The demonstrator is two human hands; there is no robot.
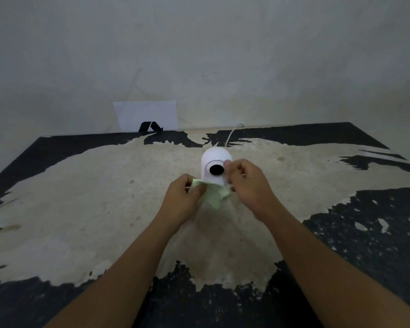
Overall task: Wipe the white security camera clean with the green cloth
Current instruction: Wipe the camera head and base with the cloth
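Observation:
The white security camera [214, 159] stands upright near the middle of the worn table, its round black lens [216, 169] facing me. A pale green cloth [214, 195] hangs crumpled just in front of its base. My left hand [184, 197] pinches the cloth's left edge. My right hand [247, 183] is curled against the camera's right side, its fingers touching the body beside the lens, and it seems to hold the cloth's right corner. The camera's base is hidden behind the cloth and hands.
A white cable [232, 133] runs from behind the camera to the table's back edge. A white sheet with a black mark [147, 117] leans on the wall at the back left. The table top [92, 197] is peeling, black with pale patches.

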